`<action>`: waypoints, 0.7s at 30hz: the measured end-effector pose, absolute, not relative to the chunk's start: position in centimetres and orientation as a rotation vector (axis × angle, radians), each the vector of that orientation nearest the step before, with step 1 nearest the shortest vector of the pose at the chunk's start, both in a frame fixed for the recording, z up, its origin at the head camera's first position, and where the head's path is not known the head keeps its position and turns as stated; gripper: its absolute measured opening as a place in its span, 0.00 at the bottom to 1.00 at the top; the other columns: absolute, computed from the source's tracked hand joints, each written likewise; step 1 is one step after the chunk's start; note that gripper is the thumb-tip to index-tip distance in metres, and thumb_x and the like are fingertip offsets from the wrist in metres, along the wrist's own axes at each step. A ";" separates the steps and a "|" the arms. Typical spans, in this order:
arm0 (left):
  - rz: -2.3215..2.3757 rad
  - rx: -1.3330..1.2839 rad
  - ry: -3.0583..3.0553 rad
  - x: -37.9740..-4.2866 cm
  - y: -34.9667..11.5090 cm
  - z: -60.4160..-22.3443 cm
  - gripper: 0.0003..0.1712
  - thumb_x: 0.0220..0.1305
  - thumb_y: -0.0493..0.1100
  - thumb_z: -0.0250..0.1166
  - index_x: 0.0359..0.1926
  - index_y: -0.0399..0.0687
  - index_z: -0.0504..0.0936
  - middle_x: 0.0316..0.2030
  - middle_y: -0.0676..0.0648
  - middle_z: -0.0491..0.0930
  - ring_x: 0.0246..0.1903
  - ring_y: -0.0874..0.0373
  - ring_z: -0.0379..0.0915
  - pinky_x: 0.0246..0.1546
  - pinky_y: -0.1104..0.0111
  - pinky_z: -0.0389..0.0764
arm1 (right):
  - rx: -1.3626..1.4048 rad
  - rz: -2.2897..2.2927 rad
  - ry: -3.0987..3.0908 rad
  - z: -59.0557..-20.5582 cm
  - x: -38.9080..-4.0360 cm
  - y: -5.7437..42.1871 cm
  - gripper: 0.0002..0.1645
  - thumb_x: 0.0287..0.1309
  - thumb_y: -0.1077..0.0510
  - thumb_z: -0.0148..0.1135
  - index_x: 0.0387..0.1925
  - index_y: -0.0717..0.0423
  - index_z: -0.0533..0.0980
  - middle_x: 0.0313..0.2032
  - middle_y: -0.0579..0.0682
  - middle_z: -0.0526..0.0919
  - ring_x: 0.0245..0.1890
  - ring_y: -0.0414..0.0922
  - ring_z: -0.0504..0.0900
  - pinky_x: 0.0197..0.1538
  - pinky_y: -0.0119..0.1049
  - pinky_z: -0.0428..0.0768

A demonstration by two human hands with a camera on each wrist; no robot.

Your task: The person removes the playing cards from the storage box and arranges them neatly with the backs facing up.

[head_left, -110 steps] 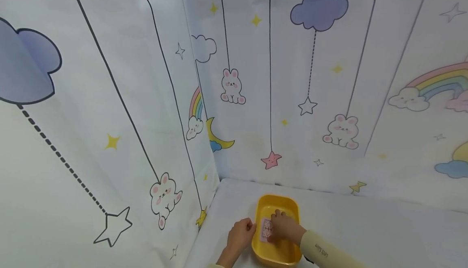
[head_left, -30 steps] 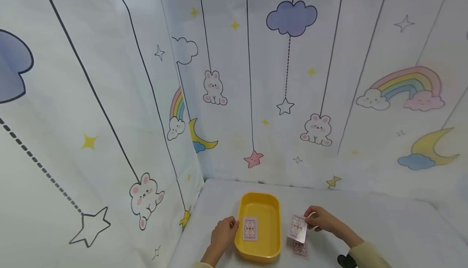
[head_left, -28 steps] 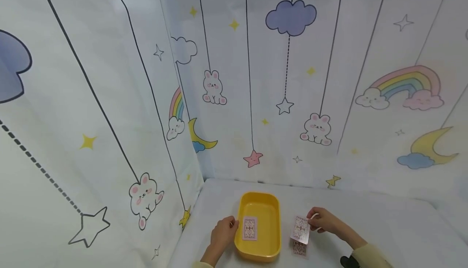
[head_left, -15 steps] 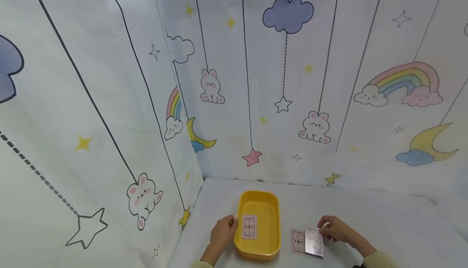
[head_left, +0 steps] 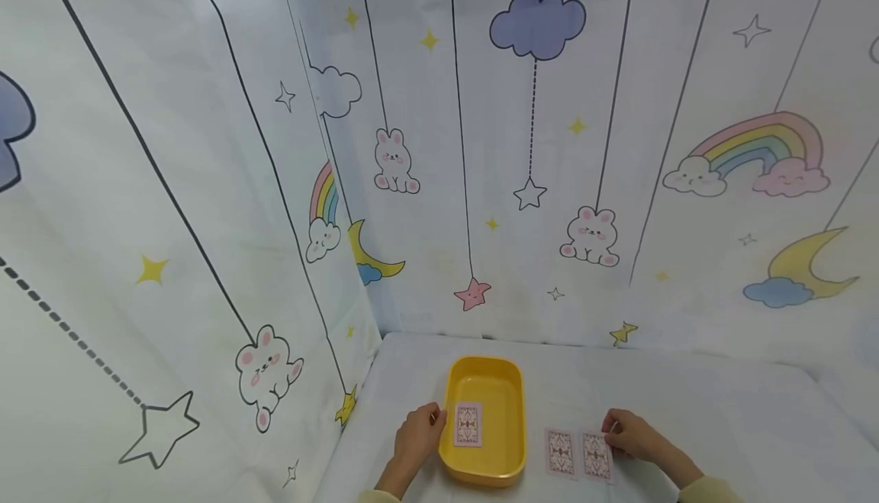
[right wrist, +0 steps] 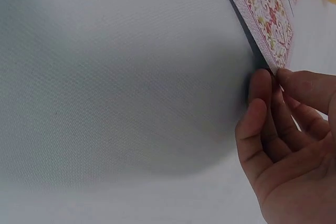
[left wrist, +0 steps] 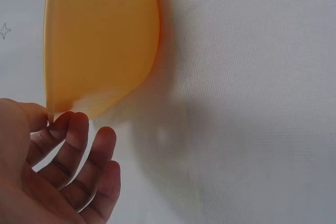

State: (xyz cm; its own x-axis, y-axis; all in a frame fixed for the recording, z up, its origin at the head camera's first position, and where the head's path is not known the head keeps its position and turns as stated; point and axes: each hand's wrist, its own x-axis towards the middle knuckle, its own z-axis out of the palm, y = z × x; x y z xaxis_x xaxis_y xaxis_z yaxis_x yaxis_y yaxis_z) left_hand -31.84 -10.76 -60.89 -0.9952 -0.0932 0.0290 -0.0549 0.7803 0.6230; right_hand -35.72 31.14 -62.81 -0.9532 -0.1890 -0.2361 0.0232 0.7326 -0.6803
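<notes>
A yellow plastic tray [head_left: 500, 419] stands on the white cloth, with a playing card [head_left: 468, 424] back up inside it. My left hand [head_left: 415, 437] pinches the tray's left rim between thumb and fingers; the left wrist view shows the hand [left wrist: 68, 166] at the tray's edge [left wrist: 100, 40]. To the right of the tray, a second card [head_left: 560, 453] lies back up. Beside it, my right hand [head_left: 633, 434] pinches a third card [head_left: 597, 457] by its corner. In the right wrist view, that card [right wrist: 269, 17] is tilted, one edge raised over the cloth.
White cloth [head_left: 728, 419] covers the table. Behind and to the left stand white sheets [head_left: 439, 243] printed with rabbits, stars, clouds and rainbows. A pale sleeve [head_left: 707, 491] covers the right forearm.
Earlier the right hand was inside the tray over a card. A second ago it held a card above the one on the cloth; it has since moved this card right and down beside it.
</notes>
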 end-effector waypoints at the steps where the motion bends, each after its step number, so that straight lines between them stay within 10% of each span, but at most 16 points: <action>1: -1.017 0.122 -2.909 -31.8 -10.8 -60.9 0.15 0.71 0.48 0.61 0.25 0.52 0.75 0.18 0.54 0.71 0.18 0.60 0.65 0.19 0.69 0.63 | -0.118 -1.029 2.658 -62.8 -35.7 31.0 0.05 0.58 0.67 0.62 0.34 0.59 0.73 0.27 0.49 0.77 0.27 0.44 0.75 0.30 0.36 0.75; 21: -1.032 0.093 -2.894 -31.6 -10.8 -60.6 0.16 0.72 0.48 0.60 0.25 0.51 0.74 0.18 0.54 0.70 0.18 0.60 0.64 0.18 0.69 0.62 | -0.215 -0.851 2.779 -63.3 -35.9 29.6 0.09 0.56 0.68 0.65 0.31 0.57 0.72 0.27 0.47 0.73 0.29 0.43 0.71 0.32 0.34 0.70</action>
State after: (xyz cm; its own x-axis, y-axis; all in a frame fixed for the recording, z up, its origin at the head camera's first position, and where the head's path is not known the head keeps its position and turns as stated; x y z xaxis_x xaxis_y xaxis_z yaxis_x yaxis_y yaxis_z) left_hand -31.63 -10.83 -60.63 -0.9959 -0.0796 0.0440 -0.0339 0.7731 0.6333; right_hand -35.85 29.59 -63.29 -0.9634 -0.2049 -0.1726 -0.0731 0.8209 -0.5664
